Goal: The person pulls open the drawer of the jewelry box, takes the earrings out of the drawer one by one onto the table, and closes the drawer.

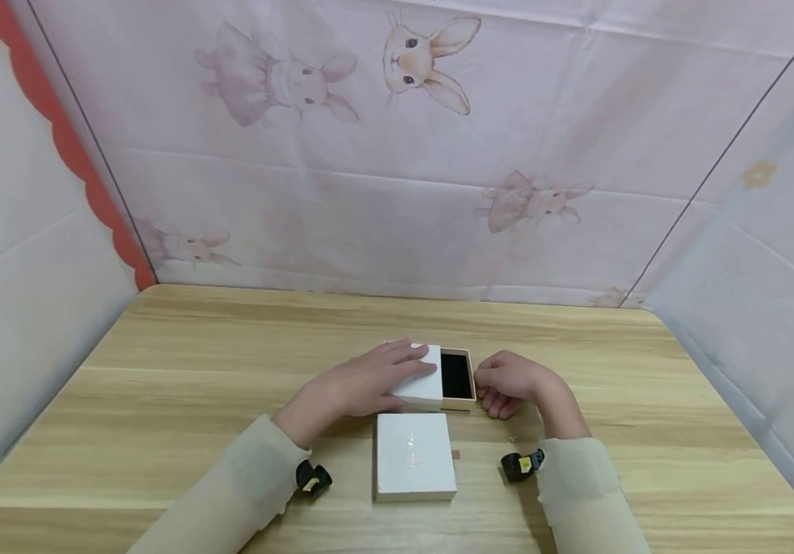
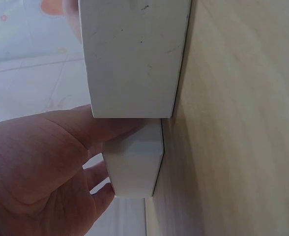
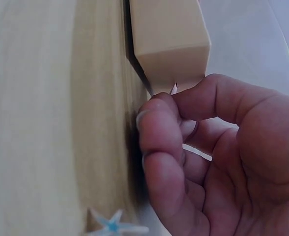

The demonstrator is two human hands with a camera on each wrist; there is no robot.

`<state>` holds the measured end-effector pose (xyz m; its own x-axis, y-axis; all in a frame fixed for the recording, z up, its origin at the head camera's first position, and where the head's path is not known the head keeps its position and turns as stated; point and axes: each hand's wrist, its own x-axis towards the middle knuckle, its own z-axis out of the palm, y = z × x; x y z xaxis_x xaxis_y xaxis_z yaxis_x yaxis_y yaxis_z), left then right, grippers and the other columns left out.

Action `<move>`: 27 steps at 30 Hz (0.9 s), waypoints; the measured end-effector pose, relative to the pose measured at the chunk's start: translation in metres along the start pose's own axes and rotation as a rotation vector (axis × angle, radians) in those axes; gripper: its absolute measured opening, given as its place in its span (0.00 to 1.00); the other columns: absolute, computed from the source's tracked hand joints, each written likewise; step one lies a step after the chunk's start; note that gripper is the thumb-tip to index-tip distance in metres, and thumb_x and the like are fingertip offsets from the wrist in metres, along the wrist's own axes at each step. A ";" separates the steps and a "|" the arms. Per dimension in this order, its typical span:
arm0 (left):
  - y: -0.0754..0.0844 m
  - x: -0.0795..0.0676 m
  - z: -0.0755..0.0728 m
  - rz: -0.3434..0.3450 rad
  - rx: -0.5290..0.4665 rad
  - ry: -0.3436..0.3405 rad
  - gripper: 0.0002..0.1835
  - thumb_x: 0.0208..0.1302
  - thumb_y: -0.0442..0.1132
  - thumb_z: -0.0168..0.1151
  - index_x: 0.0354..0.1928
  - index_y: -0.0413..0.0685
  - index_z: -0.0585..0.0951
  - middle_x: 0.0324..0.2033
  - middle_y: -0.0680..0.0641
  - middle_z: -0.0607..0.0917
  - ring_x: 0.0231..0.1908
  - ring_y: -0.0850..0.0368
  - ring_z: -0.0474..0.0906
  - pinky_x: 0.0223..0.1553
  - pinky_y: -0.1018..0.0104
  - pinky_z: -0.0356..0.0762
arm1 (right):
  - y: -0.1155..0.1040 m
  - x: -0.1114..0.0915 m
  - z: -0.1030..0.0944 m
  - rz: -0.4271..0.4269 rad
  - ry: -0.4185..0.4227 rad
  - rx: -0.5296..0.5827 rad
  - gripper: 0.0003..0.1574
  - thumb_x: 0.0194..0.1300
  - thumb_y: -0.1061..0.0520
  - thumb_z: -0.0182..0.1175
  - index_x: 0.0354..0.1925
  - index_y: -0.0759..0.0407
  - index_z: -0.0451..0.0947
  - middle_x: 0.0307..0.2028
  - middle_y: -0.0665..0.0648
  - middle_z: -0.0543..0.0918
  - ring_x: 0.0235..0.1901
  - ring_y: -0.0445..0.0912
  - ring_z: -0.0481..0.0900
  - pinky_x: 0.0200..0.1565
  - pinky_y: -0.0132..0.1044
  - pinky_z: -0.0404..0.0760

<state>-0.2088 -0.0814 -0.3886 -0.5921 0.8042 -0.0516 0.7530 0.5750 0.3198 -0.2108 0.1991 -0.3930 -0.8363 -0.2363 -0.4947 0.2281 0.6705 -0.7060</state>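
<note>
Head view, drawer (image 1: 455,375): partly out of the white sleeve (image 1: 432,394), beyond the second box (image 1: 414,455); I judged a hard tug might free it abruptly
Left wrist view, left hand (image 2: 41,164): thumb along the sleeve's side, gripping; too much squeeze could have jammed the drawer
Right wrist view, right hand (image 3: 225,164): pinching the pull tab (image 3: 174,88); a slip could have knocked the small star (image 3: 113,226)

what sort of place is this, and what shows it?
Probably a staged indoor recording booth: a bare wood-grain table, creased rabbit-print sheet hung behind it like a backdrop, and a black device at the right wrist, likely a camera.
</note>
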 end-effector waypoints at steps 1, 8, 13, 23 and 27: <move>0.000 0.000 0.000 0.000 -0.001 0.000 0.34 0.70 0.44 0.62 0.76 0.59 0.63 0.78 0.50 0.55 0.78 0.47 0.46 0.76 0.50 0.51 | 0.000 0.000 0.000 0.000 0.001 -0.001 0.14 0.63 0.59 0.49 0.26 0.64 0.77 0.19 0.55 0.79 0.18 0.44 0.78 0.23 0.37 0.83; 0.000 0.000 -0.001 0.007 -0.006 0.005 0.34 0.70 0.44 0.63 0.75 0.58 0.64 0.78 0.49 0.56 0.78 0.46 0.46 0.76 0.49 0.51 | 0.000 -0.001 -0.001 0.001 0.004 -0.008 0.14 0.64 0.59 0.49 0.25 0.63 0.77 0.19 0.55 0.79 0.18 0.44 0.78 0.24 0.37 0.83; 0.000 0.000 -0.001 0.009 -0.004 0.004 0.34 0.69 0.44 0.63 0.75 0.58 0.64 0.78 0.49 0.56 0.78 0.47 0.47 0.76 0.50 0.51 | 0.000 0.000 -0.001 0.005 0.004 -0.004 0.15 0.64 0.59 0.49 0.26 0.63 0.77 0.19 0.55 0.79 0.18 0.44 0.79 0.23 0.37 0.83; -0.002 0.001 0.001 0.007 -0.005 0.012 0.34 0.69 0.44 0.63 0.75 0.59 0.64 0.78 0.50 0.56 0.78 0.47 0.47 0.76 0.50 0.51 | 0.000 -0.001 -0.002 0.006 0.000 -0.006 0.14 0.64 0.59 0.49 0.26 0.63 0.77 0.20 0.55 0.80 0.18 0.44 0.78 0.24 0.37 0.84; -0.002 0.001 0.001 0.006 -0.006 0.007 0.35 0.70 0.44 0.63 0.76 0.59 0.63 0.78 0.51 0.55 0.78 0.48 0.46 0.76 0.51 0.50 | 0.000 -0.001 -0.002 0.000 -0.005 -0.005 0.14 0.64 0.59 0.49 0.26 0.63 0.77 0.20 0.55 0.80 0.18 0.44 0.79 0.24 0.37 0.84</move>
<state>-0.2106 -0.0819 -0.3907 -0.5894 0.8067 -0.0432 0.7551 0.5692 0.3253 -0.2108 0.2009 -0.3916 -0.8340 -0.2396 -0.4971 0.2254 0.6743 -0.7032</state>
